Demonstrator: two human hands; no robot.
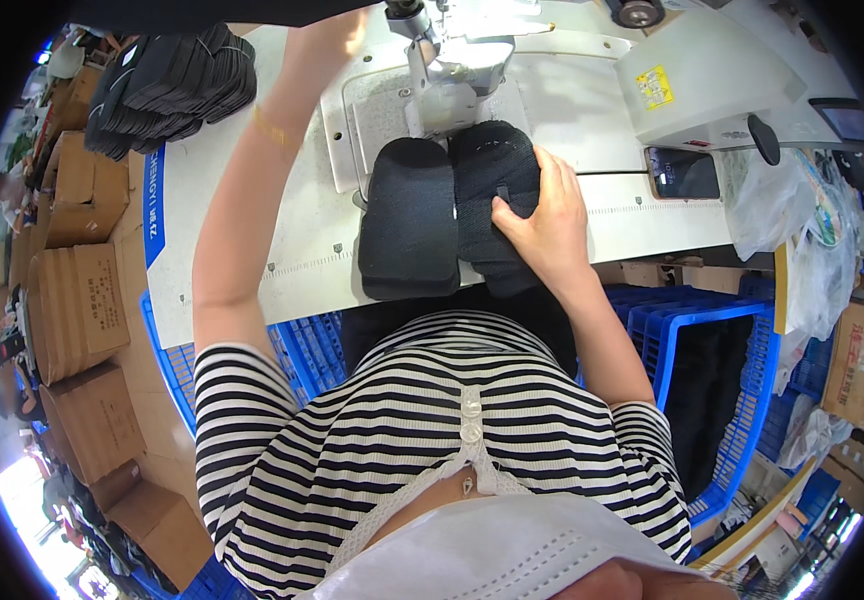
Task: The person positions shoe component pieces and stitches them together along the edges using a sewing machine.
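Observation:
Two oblong black fabric pads lie side by side at the near edge of the sewing table, under the white sewing machine head [457, 85]. The left pad [410, 220] is smooth and rounded, and no hand touches it. On the right pad [487, 175], which has a small tab near its middle, my right hand [552, 215] grips the right side, thumb on top and fingers along the far edge. My left arm stretches far up to the left of the machine. The left hand [337, 40] is blurred and partly cut off by a dark edge, so its fingers cannot be made out.
Tied stacks of black pieces [177, 85] sit at the table's far left. A phone [683, 173] lies at the right, near clear plastic bags [772, 205]. Blue crates [712, 310] stand below the table, and cardboard boxes [77, 310] line the left.

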